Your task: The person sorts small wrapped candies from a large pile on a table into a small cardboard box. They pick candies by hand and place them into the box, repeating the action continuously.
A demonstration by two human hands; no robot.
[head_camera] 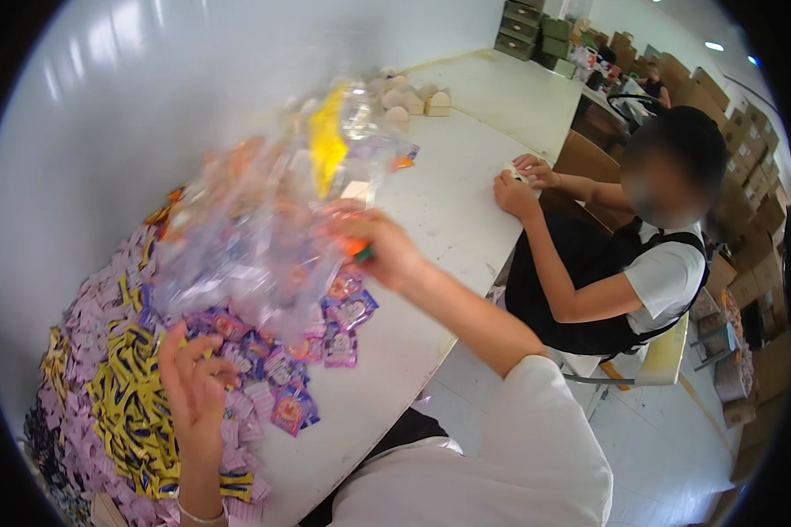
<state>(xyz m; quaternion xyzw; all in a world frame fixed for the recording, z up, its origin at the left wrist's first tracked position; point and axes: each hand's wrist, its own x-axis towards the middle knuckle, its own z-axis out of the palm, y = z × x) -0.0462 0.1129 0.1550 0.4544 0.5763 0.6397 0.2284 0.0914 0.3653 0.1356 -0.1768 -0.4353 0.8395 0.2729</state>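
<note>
My right hand (385,247) is closed on a crumpled clear plastic bag (257,257), blurred by motion above the heap. A small orange and green object (359,249) shows at the same hand; blur hides what it is. My left hand (198,369) hovers over the packets, fingers apart and holding nothing. Beneath the bag lie purple printed sachets (352,309), some spread onto the white table (382,395). Nearer to my left hand is a pile of yellow and dark-blue sachets (135,402), with pale pink packets (89,316) around it.
Several small cream boxes with rounded pale tops (435,102) stand at the table's far side by the wall (171,79). To the right, a seated co-worker (593,263) handles a small pale item. Green drawer units (521,29) and stacked cartons (751,145) are farther back.
</note>
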